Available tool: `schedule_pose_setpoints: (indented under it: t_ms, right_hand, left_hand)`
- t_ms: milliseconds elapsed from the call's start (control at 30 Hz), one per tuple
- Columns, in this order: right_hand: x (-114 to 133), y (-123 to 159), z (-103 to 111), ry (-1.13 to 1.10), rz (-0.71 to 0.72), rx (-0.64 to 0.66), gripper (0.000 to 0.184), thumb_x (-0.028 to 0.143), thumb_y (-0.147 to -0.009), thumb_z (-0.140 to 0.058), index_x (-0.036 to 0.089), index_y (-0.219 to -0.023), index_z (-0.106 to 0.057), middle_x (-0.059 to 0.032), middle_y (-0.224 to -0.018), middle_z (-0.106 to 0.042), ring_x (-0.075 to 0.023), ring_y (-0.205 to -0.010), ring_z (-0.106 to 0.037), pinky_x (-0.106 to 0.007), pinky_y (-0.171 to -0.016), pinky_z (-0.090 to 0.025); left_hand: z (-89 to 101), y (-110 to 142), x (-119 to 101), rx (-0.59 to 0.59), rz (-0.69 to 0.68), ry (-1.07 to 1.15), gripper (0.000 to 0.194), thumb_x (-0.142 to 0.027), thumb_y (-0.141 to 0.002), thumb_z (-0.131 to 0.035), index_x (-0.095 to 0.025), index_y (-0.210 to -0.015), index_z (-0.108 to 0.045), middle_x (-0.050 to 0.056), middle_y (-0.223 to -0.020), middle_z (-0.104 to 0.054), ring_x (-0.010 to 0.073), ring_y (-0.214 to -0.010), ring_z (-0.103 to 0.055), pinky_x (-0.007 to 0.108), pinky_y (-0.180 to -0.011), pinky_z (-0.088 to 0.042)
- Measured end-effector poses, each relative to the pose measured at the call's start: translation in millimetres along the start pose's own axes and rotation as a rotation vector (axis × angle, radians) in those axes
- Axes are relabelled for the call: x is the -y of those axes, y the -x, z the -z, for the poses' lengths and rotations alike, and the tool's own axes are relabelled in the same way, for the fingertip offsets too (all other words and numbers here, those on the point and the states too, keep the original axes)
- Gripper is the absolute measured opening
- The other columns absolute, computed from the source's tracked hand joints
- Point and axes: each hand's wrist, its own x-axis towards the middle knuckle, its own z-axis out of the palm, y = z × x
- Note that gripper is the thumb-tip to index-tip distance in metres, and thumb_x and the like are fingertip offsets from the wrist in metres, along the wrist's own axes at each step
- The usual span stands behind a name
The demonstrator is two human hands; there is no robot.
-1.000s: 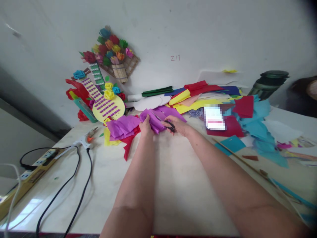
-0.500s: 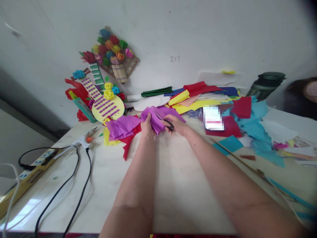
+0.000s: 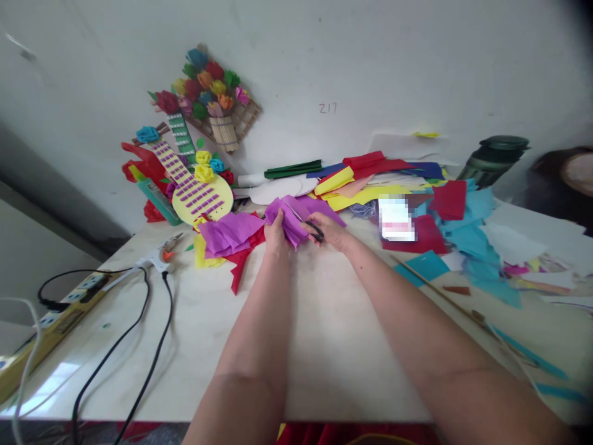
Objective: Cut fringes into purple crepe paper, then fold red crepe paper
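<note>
Purple crepe paper point(image 3: 293, 226) is pinched in my left hand point(image 3: 275, 235), the thumb on top. My right hand point(image 3: 328, 230) has its fingers through the dark handles of a pair of scissors point(image 3: 315, 231). The scissors' blades point up and left across the purple paper, close to my left thumb. Whether the blades are parted is too small to tell. Another crumpled purple piece point(image 3: 230, 233) lies left of my left hand, over red paper point(image 3: 239, 268) and yellow paper point(image 3: 206, 252).
A hot glue gun point(image 3: 158, 257) with a black cord lies at left, near a power strip point(image 3: 69, 303). Paper-flower guitar decorations point(image 3: 202, 199) lean at the back left. Coloured paper sheets point(image 3: 365, 193), a phone point(image 3: 396, 219), blue scraps point(image 3: 477, 241), a thin stick point(image 3: 435, 289) and a dark green bottle point(image 3: 492, 162) occupy the right side.
The camera view has shifted slightly, so the table's front edge shows more. Both hands keep their hold on the purple paper and scissors, nearly unmoved.
</note>
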Motion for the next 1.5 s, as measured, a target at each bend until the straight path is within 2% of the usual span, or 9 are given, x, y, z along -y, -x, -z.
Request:
schedule_pose_setpoints:
  t_ms: [300, 500, 633, 833, 1000, 1333, 1500]
  right_hand:
    - [-2.9, -2.3, -0.6, -0.004, 0.033, -0.033, 0.033, 0.037, -0.067, -0.068, 0.020, -0.085, -0.046, 0.0094, -0.044, -0.049, -0.0060, -0.034, -0.040, -0.016, -0.031, -0.029]
    - [-6.5, -4.2, -0.9, -0.005, 0.064, -0.057, 0.036, 0.033, -0.066, -0.069, 0.020, -0.088, -0.045, 0.0099, -0.045, -0.050, -0.0065, -0.034, -0.041, -0.015, -0.030, -0.030]
    - [-3.7, -2.0, -1.3, -0.010, 0.058, -0.028, 0.036, 0.034, -0.067, -0.069, 0.020, -0.089, -0.044, 0.0096, -0.045, -0.051, -0.0072, -0.035, -0.042, -0.016, -0.031, -0.033]
    - [-1.1, 0.1, 3.3, 0.009, 0.014, 0.019, 0.035, 0.039, -0.071, -0.064, 0.020, -0.092, -0.044, 0.0084, -0.047, -0.052, -0.0079, -0.034, -0.044, -0.018, -0.033, -0.035]
    - [-0.7, -0.5, 3.1, 0.004, 0.022, 0.006, 0.033, 0.040, -0.071, -0.065, 0.021, -0.090, -0.045, 0.0081, -0.047, -0.052, -0.0077, -0.034, -0.043, -0.018, -0.033, -0.035]
    - [1.0, -1.5, -2.4, -0.019, 0.032, -0.050, 0.033, 0.037, -0.069, -0.066, 0.020, -0.088, -0.045, 0.0076, -0.044, -0.052, -0.0076, -0.033, -0.042, -0.017, -0.031, -0.034]
    - [-1.4, -3.3, -1.6, -0.042, 0.046, -0.063, 0.032, 0.035, -0.068, -0.067, 0.020, -0.086, -0.045, 0.0078, -0.044, -0.050, -0.0078, -0.033, -0.042, -0.017, -0.030, -0.032]
  left_hand:
    - [-2.7, 4.7, -4.5, -0.011, 0.008, 0.018, 0.021, -0.019, -0.069, -0.068, -0.014, -0.088, -0.059, 0.003, -0.075, -0.063, 0.0161, -0.073, -0.063, 0.031, -0.075, -0.052]
    - [-2.1, 2.6, -4.1, -0.019, 0.009, 0.017, 0.022, -0.020, -0.069, -0.068, -0.014, -0.088, -0.058, 0.002, -0.073, -0.062, 0.0146, -0.070, -0.063, 0.030, -0.074, -0.051]
    - [-3.3, 2.3, -4.5, -0.027, 0.007, 0.019, 0.019, -0.017, -0.068, -0.068, -0.014, -0.085, -0.059, 0.002, -0.071, -0.062, 0.0137, -0.066, -0.062, 0.029, -0.072, -0.052]
    - [-3.6, 4.2, -4.4, -0.008, 0.039, -0.003, 0.021, -0.017, -0.068, -0.069, -0.015, -0.088, -0.059, 0.002, -0.070, -0.062, 0.0151, -0.069, -0.063, 0.031, -0.074, -0.051]
    - [-3.2, 5.0, -2.5, 0.045, 0.049, 0.011, 0.024, -0.018, -0.070, -0.067, -0.014, -0.092, -0.058, 0.004, -0.074, -0.064, 0.0163, -0.070, -0.064, 0.033, -0.075, -0.051]
    - [-3.0, 6.1, -2.4, 0.051, 0.038, 0.016, 0.026, -0.020, -0.065, -0.072, -0.016, -0.087, -0.058, 0.002, -0.068, -0.063, 0.0155, -0.063, -0.062, 0.031, -0.069, -0.052]
    - [1.7, 1.3, 0.3, 0.125, 0.066, 0.014, 0.030, -0.024, -0.065, -0.072, -0.016, -0.090, -0.058, 0.002, -0.069, -0.063, 0.0157, -0.065, -0.063, 0.031, -0.070, -0.052]
